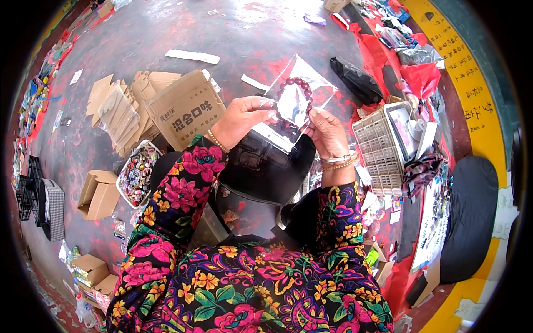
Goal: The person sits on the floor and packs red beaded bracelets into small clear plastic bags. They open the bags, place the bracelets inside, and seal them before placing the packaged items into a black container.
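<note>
While the dark red beaded bracelet (298, 81) is held up left of the white basket (378, 145), the left hand (242, 117) and right hand (330, 133) pinch it from opposite sides, thumbs and fingertips nearly closed together. It looks light and flexible, its round beads probably hard, smooth and slippery; gripping across neighbouring beads should spare any hidden string.

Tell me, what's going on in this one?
Someone in a flowered top is holding up a ring of dark red beads, pinched between the left hand and right hand. Below the hands is a glossy black surface. A white basket is off to the right; cardboard and a white tray of small colourful items are to the left.
</note>
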Demonstrator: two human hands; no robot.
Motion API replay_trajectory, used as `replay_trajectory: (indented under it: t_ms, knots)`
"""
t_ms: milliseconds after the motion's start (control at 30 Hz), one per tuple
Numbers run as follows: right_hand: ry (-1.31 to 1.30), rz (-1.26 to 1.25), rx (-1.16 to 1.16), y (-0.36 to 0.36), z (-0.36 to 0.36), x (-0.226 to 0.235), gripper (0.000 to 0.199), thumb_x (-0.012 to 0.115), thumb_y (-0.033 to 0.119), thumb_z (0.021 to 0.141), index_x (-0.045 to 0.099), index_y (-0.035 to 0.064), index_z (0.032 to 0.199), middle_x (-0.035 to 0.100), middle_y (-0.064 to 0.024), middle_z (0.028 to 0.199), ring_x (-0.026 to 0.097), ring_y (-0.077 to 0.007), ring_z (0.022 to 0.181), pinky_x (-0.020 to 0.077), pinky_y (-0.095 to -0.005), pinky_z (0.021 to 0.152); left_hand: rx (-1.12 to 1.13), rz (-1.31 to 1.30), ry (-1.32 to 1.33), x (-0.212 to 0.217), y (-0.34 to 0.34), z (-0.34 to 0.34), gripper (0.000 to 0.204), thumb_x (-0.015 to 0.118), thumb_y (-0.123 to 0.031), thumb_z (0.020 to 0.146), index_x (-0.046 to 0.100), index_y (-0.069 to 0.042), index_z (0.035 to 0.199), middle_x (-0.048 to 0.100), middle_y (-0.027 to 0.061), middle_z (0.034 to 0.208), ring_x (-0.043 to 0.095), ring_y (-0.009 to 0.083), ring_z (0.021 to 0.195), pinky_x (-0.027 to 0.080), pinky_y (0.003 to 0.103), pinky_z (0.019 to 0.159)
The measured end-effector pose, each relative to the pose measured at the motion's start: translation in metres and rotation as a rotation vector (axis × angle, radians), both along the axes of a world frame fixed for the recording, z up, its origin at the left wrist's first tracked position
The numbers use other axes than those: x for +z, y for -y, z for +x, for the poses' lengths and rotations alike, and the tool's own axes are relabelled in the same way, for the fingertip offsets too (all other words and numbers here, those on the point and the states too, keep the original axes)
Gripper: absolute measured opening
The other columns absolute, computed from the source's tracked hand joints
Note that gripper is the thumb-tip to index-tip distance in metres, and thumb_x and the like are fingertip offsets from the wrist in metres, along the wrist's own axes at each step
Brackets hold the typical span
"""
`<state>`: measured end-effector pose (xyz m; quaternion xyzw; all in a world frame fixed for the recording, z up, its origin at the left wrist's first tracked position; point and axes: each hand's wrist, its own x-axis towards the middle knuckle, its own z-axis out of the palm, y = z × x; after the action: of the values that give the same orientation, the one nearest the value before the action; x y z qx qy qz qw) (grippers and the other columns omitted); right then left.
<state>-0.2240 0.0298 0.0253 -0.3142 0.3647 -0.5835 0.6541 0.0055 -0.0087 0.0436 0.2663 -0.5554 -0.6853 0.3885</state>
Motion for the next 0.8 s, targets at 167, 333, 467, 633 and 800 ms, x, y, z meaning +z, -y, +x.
replay_trajectory:
  t_ms: [167, 333, 467, 633, 800]
  knots:
    - [-0.066, 0.032, -0.004, 0.001, 0.006, 0.006, 0.011, 0.063, 0.010, 0.084, 0.064, 0.0017, 0.091, 0.065, -0.0047, 0.084, 0.061, -0.0123, 0.072, 0.0511, -0.0238, 0.060, 0.091, -0.008, -0.006, -0.012, 0.004, -0.001, 0.023, 0.054, -0.007, 0.089, 0.056, 0.005, 0.108, 0.062, 0.0071, 0.095, 0.061, 0.0130, 0.082, 0.050, 0.024, 0.076]
    - [-0.090, 0.017, 0.043, -0.002, 0.010, 0.012, 0.013, 0.063, 0.009, 0.084, 0.063, 0.0015, 0.094, 0.064, -0.0046, 0.086, 0.061, -0.0116, 0.074, 0.0494, -0.0223, 0.061, 0.124, 0.069, -0.026, -0.007, 0.000, -0.003, 0.021, 0.054, -0.008, 0.089, 0.058, 0.005, 0.106, 0.063, 0.0064, 0.091, 0.060, 0.0113, 0.078, 0.050, 0.023, 0.072]
    - [0.020, -0.030, 0.020, 0.000, 0.010, 0.002, 0.014, 0.063, 0.010, 0.084, 0.062, 0.0025, 0.096, 0.064, -0.0043, 0.087, 0.059, -0.0103, 0.073, 0.0462, -0.0209, 0.060, 0.101, -0.031, 0.062, -0.003, -0.003, -0.005, 0.019, 0.055, -0.008, 0.088, 0.061, 0.004, 0.102, 0.063, 0.0056, 0.088, 0.060, 0.0105, 0.078, 0.049, 0.023, 0.071]
    - [0.007, -0.003, -0.006, -0.001, 0.015, 0.006, 0.009, 0.063, 0.010, 0.084, 0.063, 0.0047, 0.091, 0.065, -0.0027, 0.085, 0.054, -0.0071, 0.065, 0.0426, -0.0202, 0.057, -0.033, 0.027, 0.082, 0.003, -0.003, 0.001, 0.020, 0.057, -0.010, 0.087, 0.060, 0.002, 0.103, 0.062, 0.0032, 0.088, 0.058, 0.0086, 0.080, 0.047, 0.022, 0.073]
    - [0.003, -0.012, 0.017, 0.001, 0.007, -0.004, 0.008, 0.064, 0.011, 0.083, 0.064, 0.0051, 0.089, 0.065, -0.0020, 0.084, 0.053, -0.0060, 0.064, 0.0408, -0.0193, 0.056, -0.093, 0.104, 0.058, 0.005, -0.001, 0.002, 0.024, 0.057, -0.011, 0.087, 0.057, 0.000, 0.108, 0.061, 0.0019, 0.093, 0.056, 0.0067, 0.083, 0.046, 0.021, 0.073]
